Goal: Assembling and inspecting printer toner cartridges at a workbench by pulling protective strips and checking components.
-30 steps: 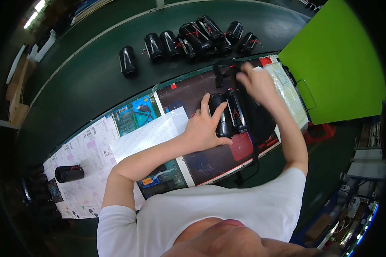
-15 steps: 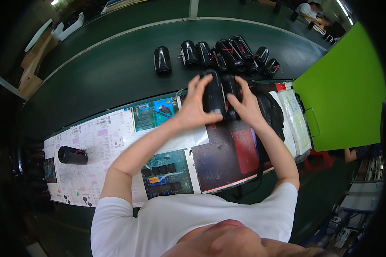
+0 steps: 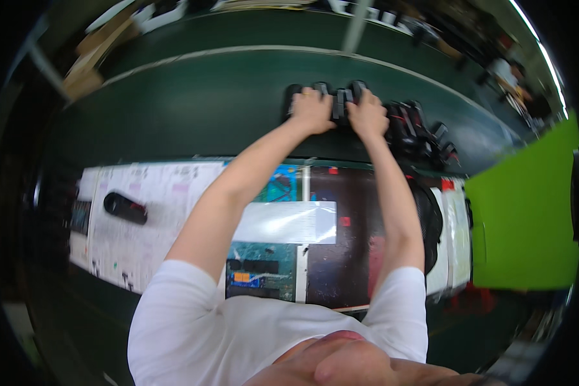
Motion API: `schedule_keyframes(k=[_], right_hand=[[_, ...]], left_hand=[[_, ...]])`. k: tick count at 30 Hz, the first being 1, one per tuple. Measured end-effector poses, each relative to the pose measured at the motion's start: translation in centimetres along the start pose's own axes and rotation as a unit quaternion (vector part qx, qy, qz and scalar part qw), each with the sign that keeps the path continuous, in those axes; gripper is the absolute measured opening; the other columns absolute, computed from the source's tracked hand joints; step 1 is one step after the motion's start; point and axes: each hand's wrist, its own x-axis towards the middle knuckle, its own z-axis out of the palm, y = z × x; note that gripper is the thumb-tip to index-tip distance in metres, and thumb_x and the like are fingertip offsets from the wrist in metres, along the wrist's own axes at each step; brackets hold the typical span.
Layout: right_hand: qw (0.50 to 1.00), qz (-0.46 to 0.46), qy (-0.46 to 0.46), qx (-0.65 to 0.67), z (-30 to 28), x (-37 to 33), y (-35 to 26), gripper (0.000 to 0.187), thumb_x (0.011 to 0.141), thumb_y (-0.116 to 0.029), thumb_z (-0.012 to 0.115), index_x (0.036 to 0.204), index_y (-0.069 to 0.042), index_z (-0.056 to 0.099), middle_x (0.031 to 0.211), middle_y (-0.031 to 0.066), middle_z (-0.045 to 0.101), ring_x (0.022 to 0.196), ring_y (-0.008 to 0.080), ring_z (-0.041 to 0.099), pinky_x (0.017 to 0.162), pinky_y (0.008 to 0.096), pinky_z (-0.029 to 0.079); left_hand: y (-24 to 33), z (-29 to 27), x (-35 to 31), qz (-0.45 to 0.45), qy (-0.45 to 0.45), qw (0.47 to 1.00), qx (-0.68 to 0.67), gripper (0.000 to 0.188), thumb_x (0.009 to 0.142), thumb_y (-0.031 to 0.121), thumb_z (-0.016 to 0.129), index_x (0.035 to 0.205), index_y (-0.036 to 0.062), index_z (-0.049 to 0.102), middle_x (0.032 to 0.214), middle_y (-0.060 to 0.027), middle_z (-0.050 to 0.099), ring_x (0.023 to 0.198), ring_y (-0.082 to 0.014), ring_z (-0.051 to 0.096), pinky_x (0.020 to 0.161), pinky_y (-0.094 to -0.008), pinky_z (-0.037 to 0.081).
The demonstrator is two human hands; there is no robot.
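Note:
Both of my arms reach out over the far green surface. My left hand [image 3: 313, 110] is closed around a black cylinder [image 3: 336, 108] at its thumb side. Close by on the right, my right hand [image 3: 368, 117] grips another black cylinder [image 3: 349, 98], whose body its fingers partly cover. These two stand side by side between my hands, slightly blurred. Just left of my left hand is a further black cylinder [image 3: 292, 101], and the top of one more [image 3: 321, 86] shows behind my fingers. A cluster of black cylinders with red wires [image 3: 405, 125] lies right of my right hand.
A lone black cylinder [image 3: 126, 208] lies on printed sheets [image 3: 167, 225] at the near table's left. A clear plastic sleeve [image 3: 286, 222] lies mid-table. A black bag [image 3: 428, 219] and a green panel [image 3: 527, 206] stand at right. Another person [image 3: 508, 74] sits far right.
My hands have carried the two black cylinders away from me, from above the near table's edge to the row on the far green surface. The whole view has shifted too.

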Motion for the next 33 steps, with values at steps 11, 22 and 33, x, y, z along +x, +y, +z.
schedule_keyframes(k=[11, 22, 33], right_hand=[[0.970, -0.168, 0.047, 0.167, -2.9, -13.3, 5.9, 0.046, 0.095, -0.020, 0.076, 0.138, -0.004, 0.066, 0.153, 0.0178, 0.057, 0.132, 0.0393, 0.060, 0.107, 0.0471, 0.051], [0.887, -0.095, -0.178, 0.416, -7.0, -26.3, 4.0, 0.031, 0.095, -0.010, 0.076, 0.124, 0.001, 0.073, 0.128, 0.0127, 0.073, 0.111, 0.0208, 0.072, 0.098, 0.0353, 0.057], [0.835, -0.239, -0.199, 0.454, -13.7, -31.2, -6.3, 0.026, 0.096, -0.008, 0.075, 0.121, 0.000, 0.072, 0.120, 0.0124, 0.074, 0.100, 0.0212, 0.077, 0.086, 0.0334, 0.062]], left_hand=[[-1.9, -1.1, -22.4, 0.126, 0.026, 0.965, -0.227, 0.063, 0.086, 0.029, 0.085, 0.139, 0.0042, 0.062, 0.153, -0.0290, 0.047, 0.147, -0.0478, 0.041, 0.118, -0.0548, 0.042], [-12.0, -6.3, -44.1, -0.072, 0.271, 0.959, -0.034, 0.050, 0.083, 0.019, 0.087, 0.127, 0.0067, 0.068, 0.139, -0.0167, 0.060, 0.136, -0.0410, 0.052, 0.112, -0.0517, 0.047], [-21.0, -9.4, -45.4, -0.289, 0.273, 0.902, 0.169, 0.046, 0.092, 0.016, 0.081, 0.132, 0.0054, 0.062, 0.142, -0.0214, 0.061, 0.135, -0.0433, 0.055, 0.100, -0.0500, 0.058]])
